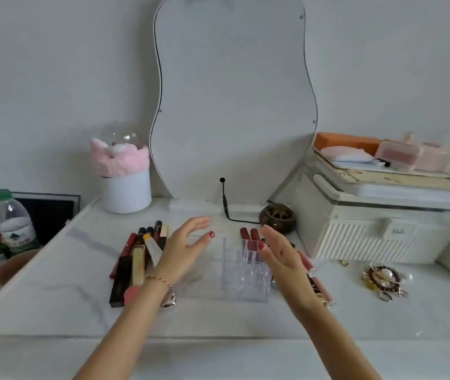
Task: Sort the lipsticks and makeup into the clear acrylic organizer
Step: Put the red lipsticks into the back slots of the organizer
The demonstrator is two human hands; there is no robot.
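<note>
A clear acrylic organizer [241, 281] with a grid of small cells stands on the white marble table between my hands. Two red lipsticks [249, 235] stand at its back right. A pile of lipsticks and makeup tubes [136, 256] lies to its left, partly behind my left wrist. More tubes [317, 283] lie to the right, half hidden by my right hand. My left hand [184, 248] hovers at the organizer's left side, fingers spread and holding nothing. My right hand [281, 256] hovers at its right side, fingers straight, also holding nothing.
A wavy mirror [232, 105] leans at the back with a black cable [225, 204]. A white pot [126, 193], a brown incense burner [277, 216], a cream storage case [382, 231], a heap of jewellery [382, 279] and a water bottle [16, 223] surround the spot.
</note>
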